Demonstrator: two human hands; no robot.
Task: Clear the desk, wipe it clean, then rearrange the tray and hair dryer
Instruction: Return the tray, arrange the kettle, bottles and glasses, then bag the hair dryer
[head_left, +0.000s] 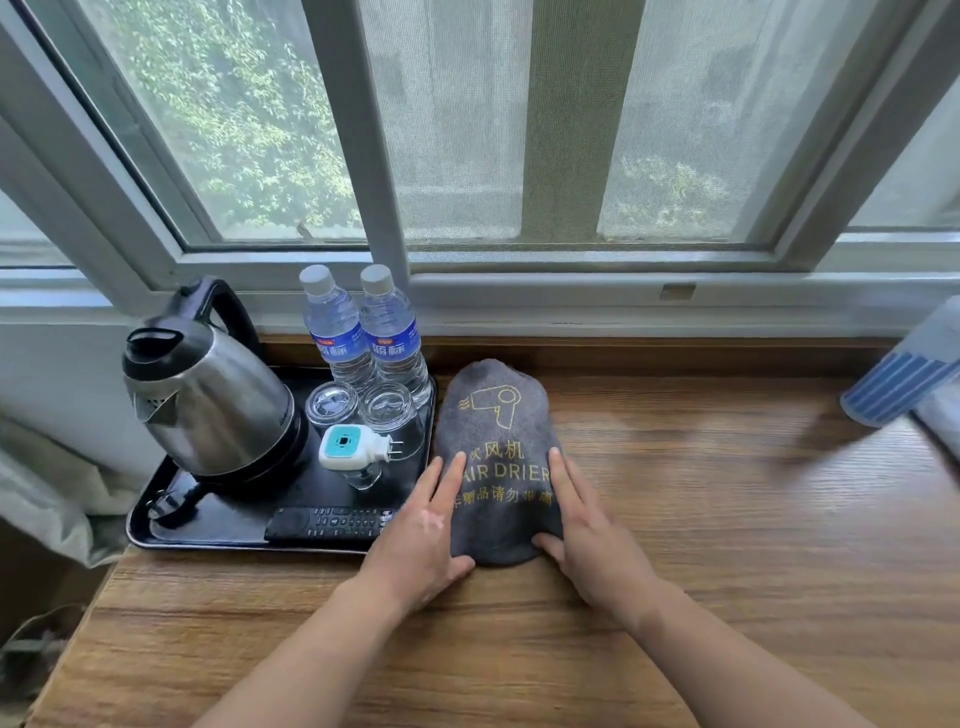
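Flanking the grey, gold-printed dryer pouch (497, 415), left hand (415, 540) and right hand (592, 540) press with straight fingers (451, 480).

Can't-see list
The hair dryer is hidden inside the grey bag (498, 457). The left hand (421, 540) covers the remote's (327, 522) end. The striped cloth (904, 384) is blurry and cut off on the right.

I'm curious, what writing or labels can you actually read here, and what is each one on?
"AIR DRIER" in yellow on the grey hair dryer bag; a finger of the left hand covers its start.
"风机" above it, first character partly hidden.
Lower yellow Chinese line on the bag: too blurred to read.
Blue labels on the water bottles: too blurred.
Buttons of the remote control: too small.
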